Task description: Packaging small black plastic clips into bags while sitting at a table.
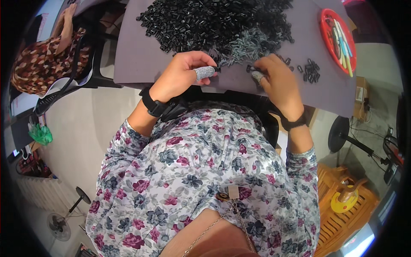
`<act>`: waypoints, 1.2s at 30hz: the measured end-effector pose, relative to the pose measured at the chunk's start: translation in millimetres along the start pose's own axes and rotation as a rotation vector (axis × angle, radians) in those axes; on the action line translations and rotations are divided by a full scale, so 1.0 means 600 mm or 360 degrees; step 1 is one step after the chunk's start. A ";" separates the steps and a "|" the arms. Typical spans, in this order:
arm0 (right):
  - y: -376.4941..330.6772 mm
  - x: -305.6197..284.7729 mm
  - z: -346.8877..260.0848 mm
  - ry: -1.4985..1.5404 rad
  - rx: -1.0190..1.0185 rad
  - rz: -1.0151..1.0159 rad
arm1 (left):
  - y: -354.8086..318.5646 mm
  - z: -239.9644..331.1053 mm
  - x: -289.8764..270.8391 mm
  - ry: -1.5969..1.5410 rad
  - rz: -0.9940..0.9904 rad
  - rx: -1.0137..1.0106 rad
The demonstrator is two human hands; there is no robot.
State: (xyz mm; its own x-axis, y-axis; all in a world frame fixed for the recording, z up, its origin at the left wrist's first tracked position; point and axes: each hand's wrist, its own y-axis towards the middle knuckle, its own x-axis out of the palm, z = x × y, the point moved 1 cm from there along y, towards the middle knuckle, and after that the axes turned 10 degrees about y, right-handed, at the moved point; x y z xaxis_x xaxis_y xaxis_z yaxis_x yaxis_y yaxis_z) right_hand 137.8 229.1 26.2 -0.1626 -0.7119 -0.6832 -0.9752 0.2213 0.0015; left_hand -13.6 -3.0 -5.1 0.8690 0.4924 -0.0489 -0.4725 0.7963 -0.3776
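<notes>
The left hand [182, 70] pinches a small black plastic piece [217, 68]; the right hand [281, 83] pinches another dark piece [249, 68], both near the edge of the grey counter [137, 60], where a loosened grip could drop them floorward. Beyond, a glossy black plastic heap [205, 25] meets slim grey-green pieces [250, 46].

Grey table [136, 64], heaped black parts [205, 25], greyish pieces [252, 45], red tray [323, 28]

Black pieces [192, 25] show a glossy, plastic-looking finish; the tabletop [141, 64] appears smooth and matt. Finger covers [204, 73] look like rough knitted cloth. The tray [324, 28] appears glossy plastic.
</notes>
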 end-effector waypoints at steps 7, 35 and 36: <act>0.013 0.008 0.028 -0.0009 -0.0102 0.0133 | 0.001 -0.007 -0.001 -0.0003 0.0041 0.0036; 0.007 -0.011 0.029 0.0325 -0.0040 0.0078 | 0.066 0.047 0.085 0.1766 0.0148 0.0887; 0.006 -0.014 0.028 0.0332 0.0011 0.0051 | 0.067 0.047 0.088 0.1798 0.0127 0.0876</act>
State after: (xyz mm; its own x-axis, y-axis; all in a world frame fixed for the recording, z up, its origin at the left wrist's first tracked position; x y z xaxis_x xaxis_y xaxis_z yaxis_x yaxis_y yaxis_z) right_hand 138.3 247.2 19.6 -0.2217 -0.8267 -0.5171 -0.9681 0.2501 0.0152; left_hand 9.4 64.8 3.4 0.3473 0.1876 -0.9188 -0.2918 0.9528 0.0842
